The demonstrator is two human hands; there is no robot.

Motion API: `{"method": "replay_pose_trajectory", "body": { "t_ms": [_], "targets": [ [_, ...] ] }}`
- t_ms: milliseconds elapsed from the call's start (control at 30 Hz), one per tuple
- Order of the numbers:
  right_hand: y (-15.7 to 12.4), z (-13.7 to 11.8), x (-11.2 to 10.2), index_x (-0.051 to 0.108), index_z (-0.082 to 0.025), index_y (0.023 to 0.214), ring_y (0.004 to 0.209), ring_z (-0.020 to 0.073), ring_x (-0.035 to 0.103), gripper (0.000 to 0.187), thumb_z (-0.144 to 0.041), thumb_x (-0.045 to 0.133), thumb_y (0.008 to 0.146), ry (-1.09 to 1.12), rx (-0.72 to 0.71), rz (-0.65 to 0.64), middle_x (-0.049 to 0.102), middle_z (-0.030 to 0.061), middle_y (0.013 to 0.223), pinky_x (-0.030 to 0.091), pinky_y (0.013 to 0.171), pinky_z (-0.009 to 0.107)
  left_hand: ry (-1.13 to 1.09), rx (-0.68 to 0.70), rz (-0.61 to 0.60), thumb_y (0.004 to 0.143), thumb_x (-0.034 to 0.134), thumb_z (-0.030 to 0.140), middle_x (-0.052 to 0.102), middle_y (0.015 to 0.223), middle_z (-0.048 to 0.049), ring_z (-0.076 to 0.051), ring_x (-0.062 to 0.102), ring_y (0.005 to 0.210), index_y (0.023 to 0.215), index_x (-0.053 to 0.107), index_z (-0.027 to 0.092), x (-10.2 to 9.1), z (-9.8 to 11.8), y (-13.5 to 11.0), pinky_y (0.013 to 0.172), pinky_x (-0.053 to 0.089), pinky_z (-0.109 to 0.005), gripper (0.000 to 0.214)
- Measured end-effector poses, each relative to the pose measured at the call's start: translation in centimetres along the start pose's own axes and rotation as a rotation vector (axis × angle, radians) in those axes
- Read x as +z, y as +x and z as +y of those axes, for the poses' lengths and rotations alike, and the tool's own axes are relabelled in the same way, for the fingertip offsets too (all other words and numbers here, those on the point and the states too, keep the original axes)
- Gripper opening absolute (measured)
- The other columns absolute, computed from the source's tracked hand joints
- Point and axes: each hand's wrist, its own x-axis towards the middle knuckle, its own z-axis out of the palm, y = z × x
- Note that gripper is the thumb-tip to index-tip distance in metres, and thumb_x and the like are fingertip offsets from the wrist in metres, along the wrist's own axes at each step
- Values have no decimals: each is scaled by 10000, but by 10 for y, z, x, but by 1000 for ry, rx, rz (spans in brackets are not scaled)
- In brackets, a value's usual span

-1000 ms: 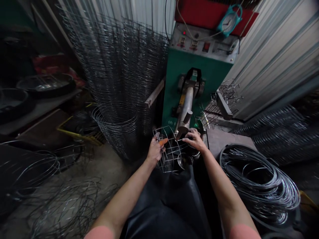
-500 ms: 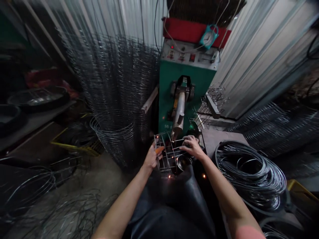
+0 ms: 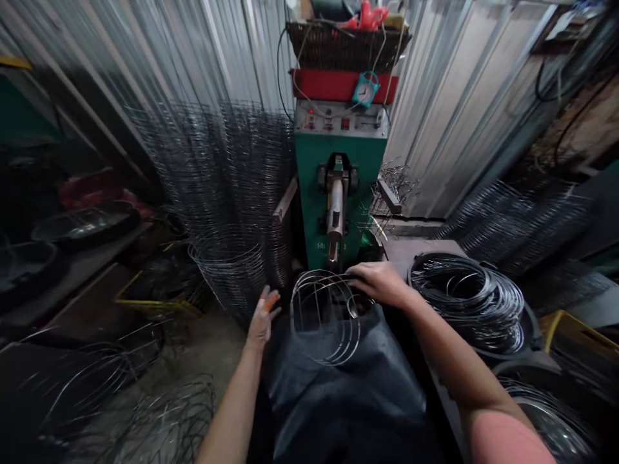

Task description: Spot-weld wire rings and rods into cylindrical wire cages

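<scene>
A round wire basket frame (image 3: 325,316) lies tilted on my dark apron (image 3: 338,393), just below the electrode arm (image 3: 334,216) of a green welding machine (image 3: 338,161). My right hand (image 3: 382,282) grips the frame's upper rim on its right side. My left hand (image 3: 262,317) hovers left of the frame with fingers spread, an orange cot on one fingertip, touching nothing.
Tall stacks of finished wire frames (image 3: 232,206) stand at the left of the machine. A coil of wire rings (image 3: 467,299) lies at my right, more coiled wire (image 3: 512,219) beyond it. Loose wire hoops (image 3: 120,399) litter the floor at the left. Corrugated metal walls stand behind.
The frame has come away from the electrode and tipped down onto my apron. My left hand has let go of it and opened. Sparks seen half a second ago have stopped. The camera tilted up.
</scene>
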Motion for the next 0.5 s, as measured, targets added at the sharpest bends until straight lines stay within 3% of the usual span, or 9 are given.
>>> {"method": "replay_pose_trajectory", "body": {
  "t_ms": [33, 100, 167, 233, 367, 433, 500],
  "targets": [
    [9, -15, 3, 624, -195, 994, 815, 210, 633, 222, -323, 500, 861, -98, -31, -41, 676, 74, 908, 442, 673, 283, 87, 129, -21, 692, 662, 302, 567, 1109, -59, -163, 549, 1014, 1193, 504, 257, 9, 14, -4, 777, 458, -263, 528],
    [23, -40, 7, 620, -168, 947, 784, 213, 628, 191, -275, 480, 876, -250, -76, -112, 668, 87, 848, 418, 627, 280, 286, 334, -234, 620, 728, 276, 579, 1130, -45, -183, 522, 1080, 1190, 532, 276, 32, 40, -15, 875, 418, -284, 603],
    [28, -55, 5, 606, -151, 912, 778, 211, 620, 166, -216, 455, 884, -337, -86, -138, 658, 88, 829, 401, 611, 281, 454, 450, -425, 573, 758, 260, 628, 1029, -41, -202, 562, 999, 1138, 591, 263, 57, 61, -28, 887, 418, -311, 589],
    [25, -62, -3, 588, -147, 908, 795, 207, 612, 148, -166, 444, 881, -383, -48, -110, 652, 87, 849, 394, 624, 288, 544, 542, -478, 610, 731, 277, 658, 902, -35, -202, 595, 876, 1081, 635, 247, 78, 75, -37, 835, 446, -314, 481],
    [5, -59, -23, 588, -165, 941, 828, 196, 601, 157, -210, 442, 903, -404, 70, 29, 656, 80, 882, 376, 722, 319, 724, 833, -496, 708, 644, 304, 650, 763, -14, -148, 580, 651, 1019, 667, 244, 93, 93, -44, 623, 463, -245, 318],
    [-13, -47, -29, 597, -185, 980, 820, 185, 607, 203, -309, 453, 909, -358, 122, 78, 666, 66, 891, 368, 744, 320, 830, 971, -545, 720, 629, 309, 629, 706, 9, -114, 532, 534, 1029, 659, 270, 91, 100, -44, 508, 430, -221, 313],
    [-44, -25, -30, 596, -203, 1024, 837, 177, 613, 258, -386, 468, 894, -286, 219, 161, 671, 57, 930, 378, 746, 302, 875, 1024, -591, 735, 612, 317, 642, 743, 20, -118, 543, 537, 1054, 635, 329, 89, 106, -42, 461, 421, -224, 320]
  ]
}}
